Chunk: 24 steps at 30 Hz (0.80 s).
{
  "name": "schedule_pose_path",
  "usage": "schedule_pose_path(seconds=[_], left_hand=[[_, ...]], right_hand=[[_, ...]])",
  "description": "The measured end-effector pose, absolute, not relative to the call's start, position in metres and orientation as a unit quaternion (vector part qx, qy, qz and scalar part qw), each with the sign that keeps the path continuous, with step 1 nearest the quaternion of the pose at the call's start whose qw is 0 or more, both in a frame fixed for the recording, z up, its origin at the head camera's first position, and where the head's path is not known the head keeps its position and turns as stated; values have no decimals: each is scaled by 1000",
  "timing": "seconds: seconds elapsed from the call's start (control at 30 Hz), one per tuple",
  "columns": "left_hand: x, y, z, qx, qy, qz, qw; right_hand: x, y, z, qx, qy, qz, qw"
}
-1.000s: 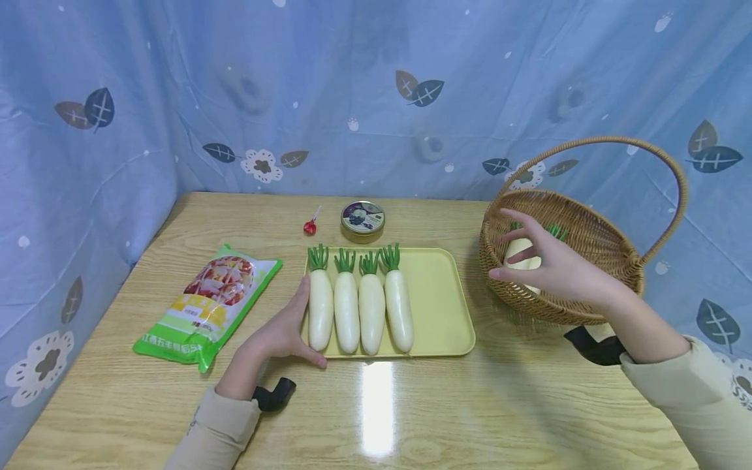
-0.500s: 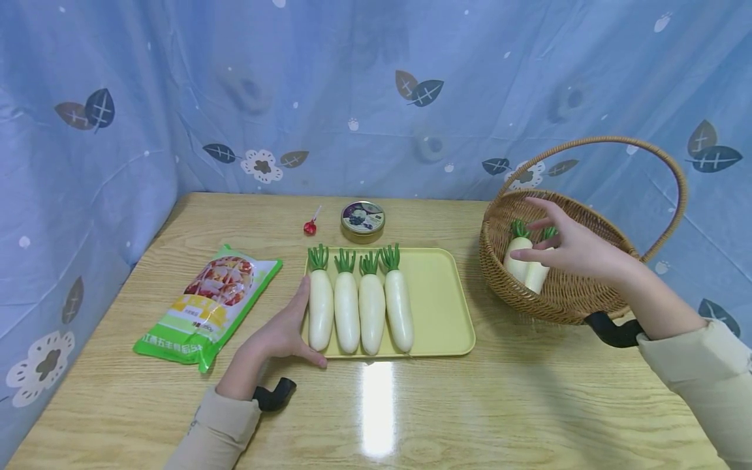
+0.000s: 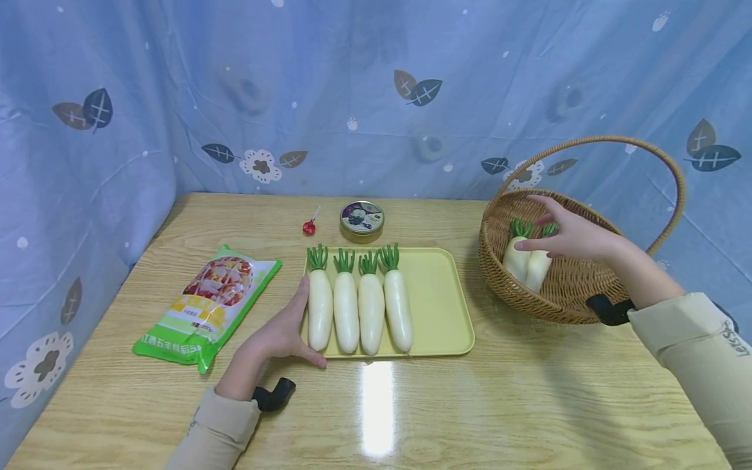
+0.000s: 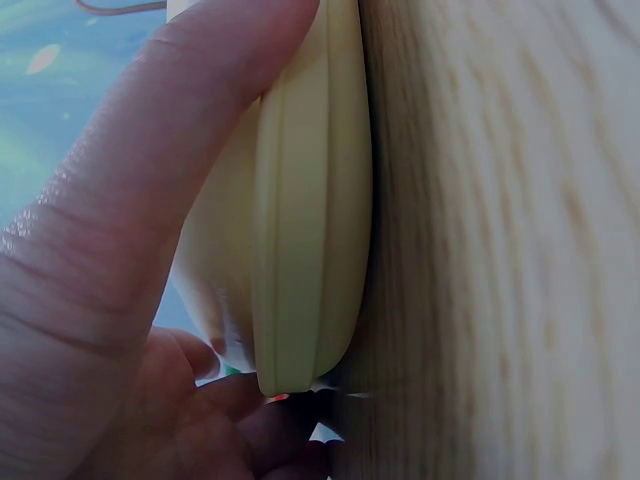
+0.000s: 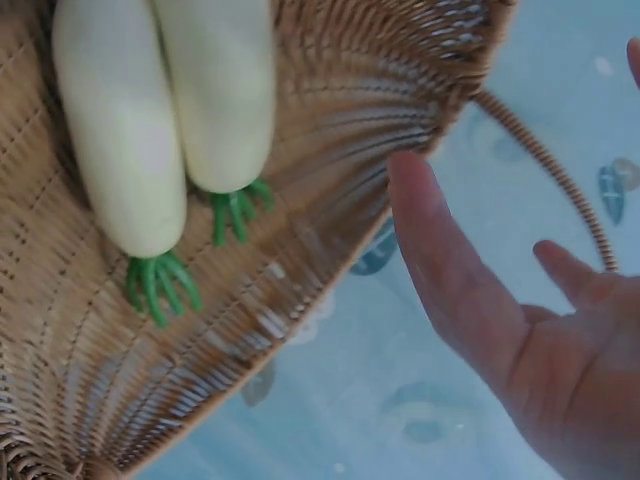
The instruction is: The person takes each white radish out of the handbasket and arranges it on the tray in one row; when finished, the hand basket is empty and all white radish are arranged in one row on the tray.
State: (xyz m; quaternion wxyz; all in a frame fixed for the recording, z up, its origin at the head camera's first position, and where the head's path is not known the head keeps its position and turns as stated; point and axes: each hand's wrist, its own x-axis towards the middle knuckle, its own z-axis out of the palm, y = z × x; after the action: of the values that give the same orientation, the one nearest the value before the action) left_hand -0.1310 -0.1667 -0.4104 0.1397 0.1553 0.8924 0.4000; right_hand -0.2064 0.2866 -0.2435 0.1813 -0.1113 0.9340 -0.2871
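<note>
My left hand [image 3: 282,329] holds the near left corner of a pale yellow tray [image 3: 437,300], thumb at its front edge and fingers along its left side. In the left wrist view the thumb [image 4: 170,130] lies against the tray's rim [image 4: 295,250]. Several white radishes [image 3: 371,313] with green tops lie side by side on the tray's left part. My right hand [image 3: 578,236] is over the wicker basket [image 3: 576,287], fingers spread and holding nothing. Two more white radishes, one on the left [image 5: 125,130] and one on the right [image 5: 225,90], lie side by side inside the basket.
A green food packet [image 3: 208,307] lies left of the tray. Behind the tray are a red lollipop [image 3: 309,226] and a round tin [image 3: 361,220]. The basket's tall handle [image 3: 623,139] arches above it. A blue patterned curtain [image 3: 329,78] stands behind the wooden table [image 3: 458,411].
My right hand has drawn back to the right and slightly up from the radishes in the basket, so both show more. The left hand and tray have stayed put.
</note>
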Motion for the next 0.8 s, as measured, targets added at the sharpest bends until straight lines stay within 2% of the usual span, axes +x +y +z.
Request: schedule_pose_path(seconds=[0.57,0.8], left_hand=[[-132,-168,-413,158,890,404,140],[-132,-168,-413,161,890,403,137]], right_hand=[[-246,298,-262,-85,919,-267,278],[-253,299,-273,-45,905,-271,325]])
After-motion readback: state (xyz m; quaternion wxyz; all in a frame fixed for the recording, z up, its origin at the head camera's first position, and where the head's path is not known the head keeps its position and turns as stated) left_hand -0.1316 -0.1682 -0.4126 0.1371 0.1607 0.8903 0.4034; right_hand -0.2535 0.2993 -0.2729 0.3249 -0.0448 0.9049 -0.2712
